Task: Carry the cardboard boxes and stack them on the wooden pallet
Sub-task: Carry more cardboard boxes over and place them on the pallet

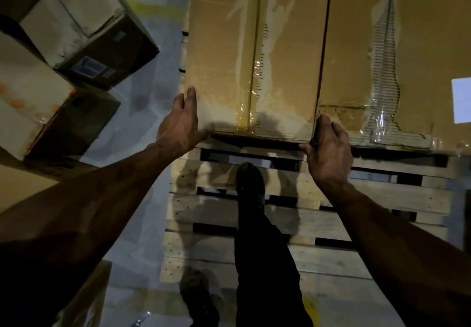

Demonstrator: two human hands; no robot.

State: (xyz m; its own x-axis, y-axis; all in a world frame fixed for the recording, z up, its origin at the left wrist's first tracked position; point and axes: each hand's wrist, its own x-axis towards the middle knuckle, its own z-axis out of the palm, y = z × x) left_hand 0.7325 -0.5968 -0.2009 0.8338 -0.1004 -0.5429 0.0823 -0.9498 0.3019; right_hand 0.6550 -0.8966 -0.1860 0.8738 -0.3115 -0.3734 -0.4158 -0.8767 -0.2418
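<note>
I record the left hand [182, 122] set flat against the near left corner of the cardboard box [252, 54], fingers straight and close together along the box's left side, palm at the lower edge. The right hand [327, 148] grips the near right corner of the same box: its fingers curl round the vertical edge into the seam against the neighbouring box [407, 59], thumb at the bottom edge.

The cardboard box sits on the wooden pallet [305, 219], on its far part, touching the neighbouring box on its right. Both carry clear tape down their tops; the tape on the neighbouring box is torn, with bared corrugation.

The near slats of the wooden pallet are bare. One shoe [251, 181] stands on them; a second shoe [197, 296] is at the pallet's near edge.

To the left, on the floor [142, 224], stands a pile of other boxes [76, 46], well apart from the pallet.
</note>
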